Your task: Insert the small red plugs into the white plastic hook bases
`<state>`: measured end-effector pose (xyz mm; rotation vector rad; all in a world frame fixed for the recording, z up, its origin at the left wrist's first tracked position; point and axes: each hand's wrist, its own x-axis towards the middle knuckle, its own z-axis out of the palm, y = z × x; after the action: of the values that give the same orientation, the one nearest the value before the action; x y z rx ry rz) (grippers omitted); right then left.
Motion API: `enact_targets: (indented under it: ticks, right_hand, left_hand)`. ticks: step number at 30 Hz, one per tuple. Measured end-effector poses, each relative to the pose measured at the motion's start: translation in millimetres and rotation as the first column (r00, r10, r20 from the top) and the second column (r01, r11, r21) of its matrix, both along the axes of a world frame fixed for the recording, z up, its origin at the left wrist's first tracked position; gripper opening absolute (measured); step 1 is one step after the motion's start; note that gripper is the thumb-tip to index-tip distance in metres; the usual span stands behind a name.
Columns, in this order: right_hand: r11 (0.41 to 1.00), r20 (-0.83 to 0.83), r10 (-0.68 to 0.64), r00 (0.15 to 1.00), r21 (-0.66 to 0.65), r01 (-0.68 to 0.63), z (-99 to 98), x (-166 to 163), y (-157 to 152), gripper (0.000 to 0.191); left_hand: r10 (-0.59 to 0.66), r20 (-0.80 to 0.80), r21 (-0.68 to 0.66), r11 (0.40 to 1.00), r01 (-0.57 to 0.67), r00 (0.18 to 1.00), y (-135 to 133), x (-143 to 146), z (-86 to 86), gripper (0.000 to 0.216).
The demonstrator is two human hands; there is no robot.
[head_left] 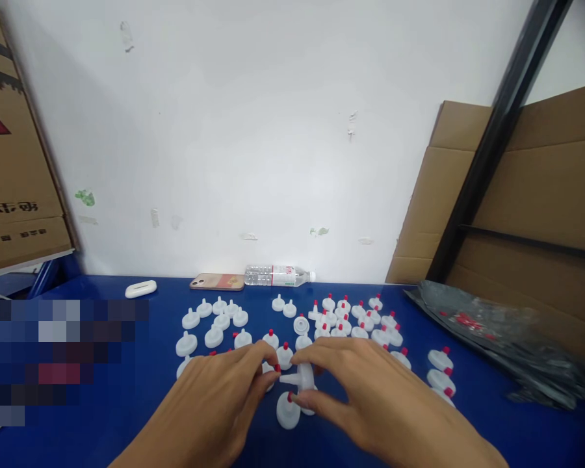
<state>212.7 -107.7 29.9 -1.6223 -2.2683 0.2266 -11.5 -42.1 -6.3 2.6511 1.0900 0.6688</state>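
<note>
In my right hand (344, 377) is a white nozzle cap (304, 377), gripped by its round base between thumb and fingers, with its spout pointing left. My left hand (238, 383) pinches a small red tip cap (277, 368) right at the end of that spout; whether it is seated on it I cannot tell. Below the hands lies a white nozzle cap with a red tip (288, 411). Plain white nozzle caps (214, 336) without red tips stand to the left. On the right are several red-tipped nozzle caps (342, 325) in a cluster.
On the blue table (160, 325), a water bottle (279, 275), a phone (218, 281) and a white earphone case (141, 289) lie along the wall. A plastic bag with red caps (468, 322) is at right. Cardboard (426, 195) leans behind it. More red-tipped caps (440, 359) sit near the bag.
</note>
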Motion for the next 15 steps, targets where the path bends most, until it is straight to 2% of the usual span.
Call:
enact_targets:
  ticks: [6,15]
  right_hand:
    - [1.0,0.004,0.004,1.0,0.015,-0.004,-2.0,0.3,0.8,0.036]
    - [0.994,0.026,0.025,0.999,0.103,-0.028,2.4,-3.2,1.1,0.035]
  left_hand:
    - [-0.02,-0.001,0.005,1.0,0.02,1.0,3.6,0.1,-4.2,0.023]
    - [-0.013,-0.004,-0.047,0.999,0.013,1.0,-1.0,1.7,3.5,0.025]
